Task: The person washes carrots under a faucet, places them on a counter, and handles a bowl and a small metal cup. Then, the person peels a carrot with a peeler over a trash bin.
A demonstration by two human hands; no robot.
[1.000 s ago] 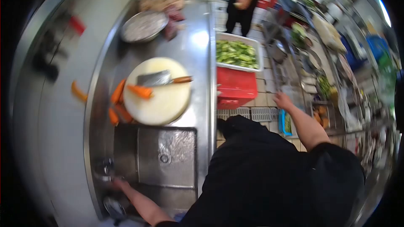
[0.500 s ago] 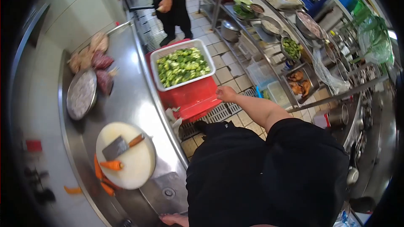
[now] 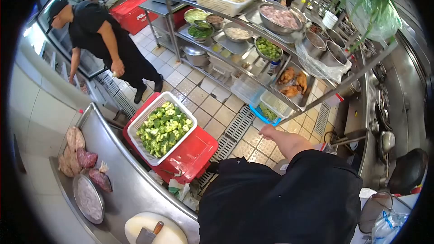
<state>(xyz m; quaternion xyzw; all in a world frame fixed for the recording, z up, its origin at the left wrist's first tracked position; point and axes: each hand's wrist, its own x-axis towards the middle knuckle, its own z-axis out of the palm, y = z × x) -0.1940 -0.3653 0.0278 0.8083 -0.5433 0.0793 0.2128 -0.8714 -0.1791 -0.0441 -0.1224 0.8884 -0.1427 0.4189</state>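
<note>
My right hand (image 3: 270, 132) hangs over the tiled floor at the end of a bare forearm. Its fingers are loosely apart and nothing is in them. My left hand is out of the picture. To the left of my right hand, a white plastic basket (image 3: 195, 122) full of cut green vegetable pieces, which look like broccoli (image 3: 163, 129), rests on a red box (image 3: 199, 151). On the steel counter (image 3: 135, 185), a cleaver (image 3: 147, 235) lies on a round white cutting board (image 3: 174, 232), partly cut off by the lower edge.
A metal bowl (image 3: 89, 199) and bagged meat (image 3: 87, 158) sit on the counter. A co-worker (image 3: 101, 40) in black stands at an open cabinet on the left. Steel shelving (image 3: 169, 18) ahead carries bowls, vegetables and a tray of browned poultry (image 3: 291, 83). Cooking equipment (image 3: 389, 142) lines the right.
My view has swung right and up, showing more shelving and the co-worker. The basket appears lower and farther left. My left hand and the carrots have left the view.
</note>
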